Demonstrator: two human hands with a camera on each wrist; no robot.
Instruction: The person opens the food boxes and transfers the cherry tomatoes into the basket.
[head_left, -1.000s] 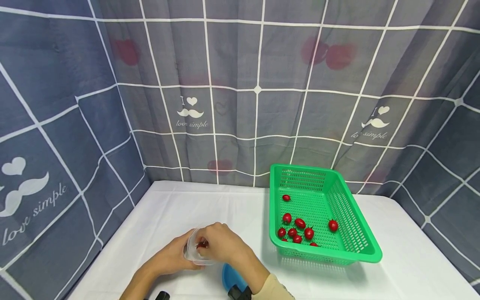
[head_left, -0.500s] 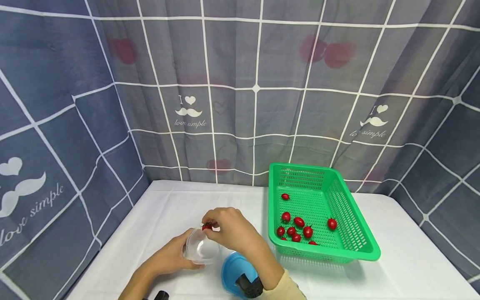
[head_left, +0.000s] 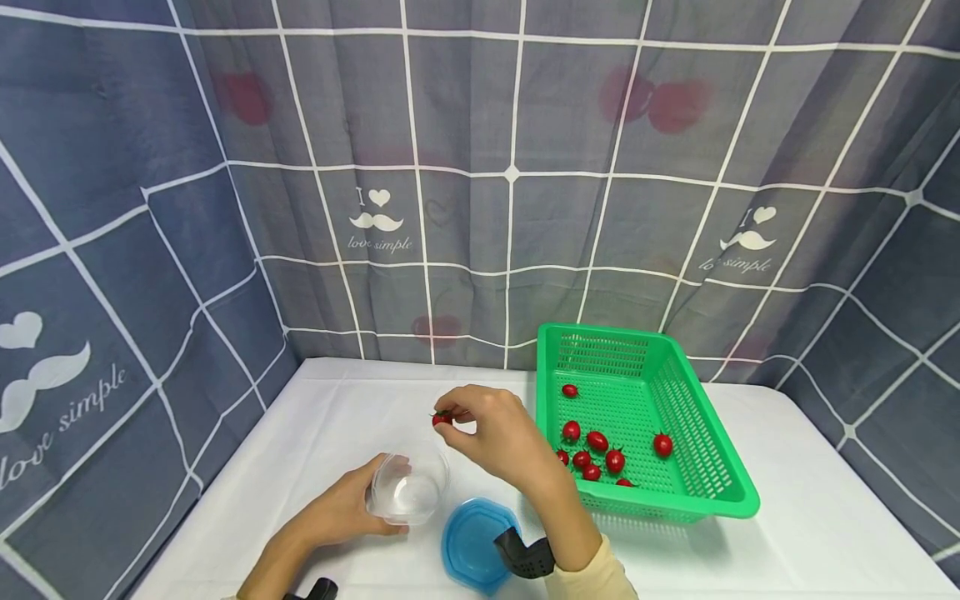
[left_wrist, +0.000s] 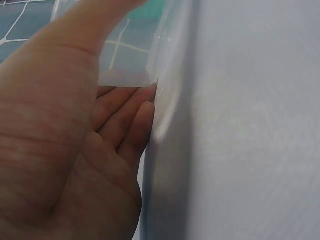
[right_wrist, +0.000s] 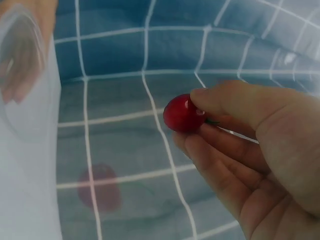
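Between thumb and fingertips my right hand (head_left: 491, 429) pinches a cherry tomato (right_wrist: 183, 114), red with a bit of green stem, above the table behind the cup. My left hand (head_left: 348, 504) grips a clear plastic cup (head_left: 411, 487) from its left side, thumb and fingers round the wall. Nothing shows inside the cup in the head view. In the left wrist view the cup's wall (left_wrist: 132, 60) rises above the curled fingers (left_wrist: 135, 125). Just right of the cup lies a blue lid (head_left: 476, 543), partly behind the right wrist's black strap.
A green perforated basket (head_left: 712, 433) stands on the right of the white-covered table (head_left: 337, 400). Several cherry tomatoes (head_left: 615, 461) lie in it, mostly at its near left. A grey checked curtain (head_left: 472, 217) hangs along the back and sides.
My right hand has come out of the cup with the cherry tomato and moved up and to the right. More of the blue lid shows. My left hand still holds the cup in place.
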